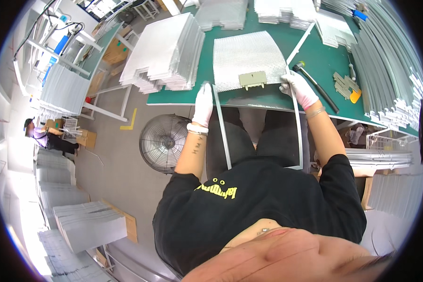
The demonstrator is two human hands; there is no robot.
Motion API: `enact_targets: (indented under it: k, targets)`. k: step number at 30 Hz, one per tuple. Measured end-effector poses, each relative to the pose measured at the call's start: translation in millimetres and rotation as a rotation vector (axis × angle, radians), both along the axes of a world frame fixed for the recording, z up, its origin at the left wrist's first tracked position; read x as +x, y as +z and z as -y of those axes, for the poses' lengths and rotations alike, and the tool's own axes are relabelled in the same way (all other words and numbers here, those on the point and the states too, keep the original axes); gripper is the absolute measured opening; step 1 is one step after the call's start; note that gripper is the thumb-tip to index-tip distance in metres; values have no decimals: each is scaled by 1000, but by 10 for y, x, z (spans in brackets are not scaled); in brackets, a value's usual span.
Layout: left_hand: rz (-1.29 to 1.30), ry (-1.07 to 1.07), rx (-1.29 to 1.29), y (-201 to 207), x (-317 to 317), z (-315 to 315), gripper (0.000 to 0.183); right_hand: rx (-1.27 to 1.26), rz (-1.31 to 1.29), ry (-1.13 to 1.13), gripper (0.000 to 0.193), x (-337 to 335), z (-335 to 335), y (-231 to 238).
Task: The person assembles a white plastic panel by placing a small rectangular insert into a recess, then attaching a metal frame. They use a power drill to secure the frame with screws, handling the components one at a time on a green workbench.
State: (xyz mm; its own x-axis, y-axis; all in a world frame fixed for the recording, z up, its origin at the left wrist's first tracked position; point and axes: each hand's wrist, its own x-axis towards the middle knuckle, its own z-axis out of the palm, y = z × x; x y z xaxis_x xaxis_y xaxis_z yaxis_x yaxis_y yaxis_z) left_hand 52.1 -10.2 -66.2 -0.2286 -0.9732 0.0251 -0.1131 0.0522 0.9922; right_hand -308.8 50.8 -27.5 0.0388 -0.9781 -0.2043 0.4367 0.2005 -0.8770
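My right hand [300,89], in a white glove, grips a thin bent metal frame strip [296,127] at the right edge of a silver mesh panel [235,54]. One length of the strip angles away over the table; another runs toward my lap and ends in a corner. A beige plastic piece [252,79] with small prongs sits at the panel's near edge. My gloved left hand [203,103] is stretched forward beside the panel's left edge, fingers straight, close against the end of the left metal strip [223,131]. Its fingertips are slightly blurred.
A hammer [318,90] lies right of my right hand on the green table [268,100]. Beyond it are beige plastic pieces [343,84] and an orange-handled tool [355,96]. Mesh stacks [162,49] and metal strips [390,61] flank the work. A floor fan [163,143] stands left.
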Motion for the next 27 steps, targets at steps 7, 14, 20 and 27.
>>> enact_targets:
  k: [7,14,20,27]
  targets:
    - [-620,-300,274,298,-50,-49,93,-42,-129,-2,8,47,-94,19]
    - [-538,-221,120,470,-74,-178,59,-264,-323,-10,8,-48,-443,354]
    - [-334,-6,-167,915,-305,-620,59,-317,-265,-54,29,-56,-586,396]
    - [-322,33,-283,1157,-177,-955,56,-435,-242,-231,42,335,-895,885]
